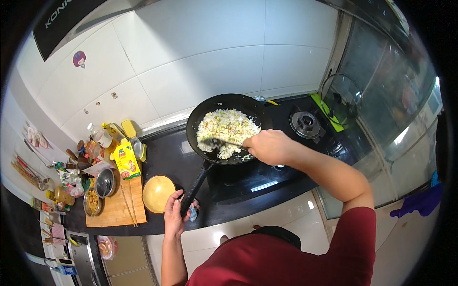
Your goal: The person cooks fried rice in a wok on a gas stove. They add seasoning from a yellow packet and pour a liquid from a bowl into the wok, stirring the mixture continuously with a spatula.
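A black wok (265,114) full of fried rice (226,125), white with yellow and green bits, sits on the left side of the hob. My right hand (267,147) is closed around the handle of a spatula (213,142), whose dark head is partly buried in the rice at the wok's near left. Its exact shape is hidden. With my left hand (174,212) I grip the end of the wok's long black handle (194,186). A crumpled patterned cloth (193,210) lies beside that handle end. Just left of it stands a yellow bowl (159,194).
A wooden board (112,212) at left carries chopsticks (130,204), a metal bowl (105,182), a bowl of yellow food (92,202) and a yellow packet (126,160). Bottles (101,135) crowd behind. Right of the wok are a bare burner (305,124) and an upright glass lid (341,101).
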Demonstrator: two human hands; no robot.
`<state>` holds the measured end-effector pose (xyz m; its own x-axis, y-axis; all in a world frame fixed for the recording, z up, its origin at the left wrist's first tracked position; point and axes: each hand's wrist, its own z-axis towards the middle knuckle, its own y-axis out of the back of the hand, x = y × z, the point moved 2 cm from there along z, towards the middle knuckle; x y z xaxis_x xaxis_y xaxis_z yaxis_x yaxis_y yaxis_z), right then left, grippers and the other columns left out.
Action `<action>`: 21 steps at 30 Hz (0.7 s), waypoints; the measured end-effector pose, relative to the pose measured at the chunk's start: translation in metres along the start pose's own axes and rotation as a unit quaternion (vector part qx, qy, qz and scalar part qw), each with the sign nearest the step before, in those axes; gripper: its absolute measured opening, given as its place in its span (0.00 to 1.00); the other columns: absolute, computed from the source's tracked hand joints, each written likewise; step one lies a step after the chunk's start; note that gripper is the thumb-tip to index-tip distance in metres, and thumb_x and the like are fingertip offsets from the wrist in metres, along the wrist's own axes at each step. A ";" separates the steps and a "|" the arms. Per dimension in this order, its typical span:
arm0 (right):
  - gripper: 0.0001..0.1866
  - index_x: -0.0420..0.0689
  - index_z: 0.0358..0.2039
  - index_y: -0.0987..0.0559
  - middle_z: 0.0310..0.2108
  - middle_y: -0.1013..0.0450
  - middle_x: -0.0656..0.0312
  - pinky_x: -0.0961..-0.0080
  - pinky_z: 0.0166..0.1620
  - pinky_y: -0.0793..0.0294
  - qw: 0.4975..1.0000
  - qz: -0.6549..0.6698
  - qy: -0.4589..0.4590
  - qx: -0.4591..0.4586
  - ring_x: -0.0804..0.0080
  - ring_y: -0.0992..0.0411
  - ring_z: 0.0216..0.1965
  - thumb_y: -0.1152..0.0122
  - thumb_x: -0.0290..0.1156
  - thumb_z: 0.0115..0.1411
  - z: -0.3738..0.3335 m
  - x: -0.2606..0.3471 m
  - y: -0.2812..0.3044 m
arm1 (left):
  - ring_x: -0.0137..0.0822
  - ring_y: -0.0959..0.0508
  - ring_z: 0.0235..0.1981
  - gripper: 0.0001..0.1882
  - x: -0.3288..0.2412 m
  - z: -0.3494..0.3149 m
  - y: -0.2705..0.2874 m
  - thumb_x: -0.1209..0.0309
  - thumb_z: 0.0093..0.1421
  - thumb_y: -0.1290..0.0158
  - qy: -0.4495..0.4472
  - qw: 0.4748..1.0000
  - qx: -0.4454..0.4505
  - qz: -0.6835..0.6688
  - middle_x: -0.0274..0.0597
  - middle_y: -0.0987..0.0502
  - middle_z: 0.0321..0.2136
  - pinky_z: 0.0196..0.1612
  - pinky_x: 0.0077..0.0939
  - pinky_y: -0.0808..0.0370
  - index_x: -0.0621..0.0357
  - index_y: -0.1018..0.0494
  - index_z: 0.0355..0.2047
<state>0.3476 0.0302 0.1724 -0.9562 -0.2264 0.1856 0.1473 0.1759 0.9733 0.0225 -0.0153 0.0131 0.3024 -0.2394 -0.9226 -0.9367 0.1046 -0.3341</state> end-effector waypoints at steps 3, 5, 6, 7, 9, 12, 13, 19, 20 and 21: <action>0.13 0.48 0.40 0.19 0.36 0.21 0.50 0.57 0.41 0.23 0.996 -0.050 -0.063 -0.032 0.52 0.21 0.39 0.51 0.29 0.60 0.012 -0.006 -0.013 | 0.20 0.29 0.19 0.23 0.000 0.001 0.003 0.57 0.69 0.52 0.003 1.000 0.005 0.010 0.40 0.23 0.30 0.18 0.08 0.37 0.59 0.38 0.55; 0.14 0.50 0.42 0.20 0.35 0.21 0.50 0.55 0.42 0.23 0.994 -0.057 -0.080 -0.044 0.50 0.22 0.39 0.52 0.30 0.60 0.010 -0.018 -0.010 | 0.21 0.29 0.19 0.23 0.002 0.001 0.006 0.57 0.68 0.51 -0.008 1.000 0.022 0.005 0.39 0.23 0.30 0.19 0.08 0.36 0.59 0.38 0.56; 0.14 0.50 0.43 0.20 0.36 0.21 0.49 0.56 0.43 0.23 0.995 -0.032 -0.086 -0.043 0.50 0.22 0.40 0.52 0.30 0.60 0.006 -0.025 -0.004 | 0.21 0.29 0.20 0.24 0.004 0.001 0.008 0.56 0.68 0.51 -0.013 1.000 0.027 0.000 0.39 0.23 0.30 0.19 0.08 0.36 0.59 0.38 0.56; 0.15 0.51 0.44 0.20 0.36 0.21 0.49 0.56 0.44 0.23 0.995 -0.007 -0.092 -0.042 0.51 0.22 0.40 0.51 0.31 0.61 -0.003 -0.034 0.006 | 0.20 0.29 0.19 0.24 0.006 0.001 0.009 0.56 0.68 0.51 -0.011 1.000 0.020 0.003 0.39 0.23 0.30 0.19 0.08 0.36 0.59 0.38 0.56; 0.15 0.51 0.47 0.20 0.39 0.22 0.48 0.58 0.45 0.23 0.995 0.034 -0.054 -0.077 0.51 0.22 0.41 0.49 0.34 0.61 -0.021 -0.062 0.025 | 0.20 0.29 0.19 0.25 0.007 0.001 0.010 0.56 0.68 0.52 -0.005 1.000 0.004 0.009 0.40 0.23 0.30 0.19 0.08 0.36 0.60 0.39 0.56; 0.16 0.46 0.49 0.21 0.32 0.21 0.50 0.63 0.40 0.22 0.976 0.139 -0.160 -0.044 0.61 0.21 0.29 0.47 0.34 0.63 -0.031 -0.098 0.042 | 0.20 0.29 0.19 0.26 0.006 0.000 0.008 0.54 0.68 0.52 -0.013 1.000 0.010 0.006 0.40 0.23 0.30 0.18 0.08 0.37 0.61 0.39 0.56; 0.16 0.45 0.49 0.21 0.27 0.22 0.50 0.67 0.33 0.21 0.968 0.142 -0.205 -0.034 0.64 0.23 0.22 0.49 0.33 0.65 -0.030 -0.109 0.041 | 0.20 0.29 0.19 0.27 0.004 0.000 0.004 0.54 0.68 0.51 -0.018 1.000 0.014 0.008 0.40 0.23 0.30 0.18 0.08 0.38 0.61 0.39 0.56; 0.14 0.54 0.51 0.25 0.19 0.28 0.64 0.84 0.13 0.45 0.829 0.477 -0.282 0.073 0.84 0.40 0.11 0.54 0.36 0.67 0.030 -0.166 -0.035 | 0.20 0.30 0.19 0.29 -0.001 -0.001 0.002 0.52 0.66 0.50 -0.020 0.999 0.009 0.028 0.40 0.23 0.30 0.18 0.08 0.38 0.61 0.39 0.57; 0.14 0.54 0.50 0.25 0.19 0.28 0.65 0.84 0.13 0.46 0.809 0.516 -0.269 0.088 0.84 0.40 0.11 0.54 0.36 0.67 0.040 -0.165 -0.047 | 0.20 0.30 0.19 0.28 0.000 0.000 0.003 0.52 0.66 0.50 -0.027 0.999 0.016 0.025 0.40 0.23 0.30 0.18 0.08 0.38 0.61 0.39 0.57; 0.14 0.55 0.50 0.25 0.19 0.28 0.65 0.84 0.14 0.47 0.787 0.552 -0.252 0.106 0.85 0.41 0.11 0.54 0.36 0.67 0.051 -0.160 -0.058 | 0.20 0.30 0.19 0.28 0.002 -0.001 0.006 0.53 0.67 0.50 -0.036 0.999 0.019 0.023 0.40 0.23 0.30 0.18 0.08 0.38 0.61 0.39 0.57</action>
<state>0.4790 0.1053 0.0796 -0.2609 0.5774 0.7736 0.9653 0.1670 0.2008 0.0174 -0.0156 0.0098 0.2724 -0.1646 -0.9480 -0.9430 0.1503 -0.2970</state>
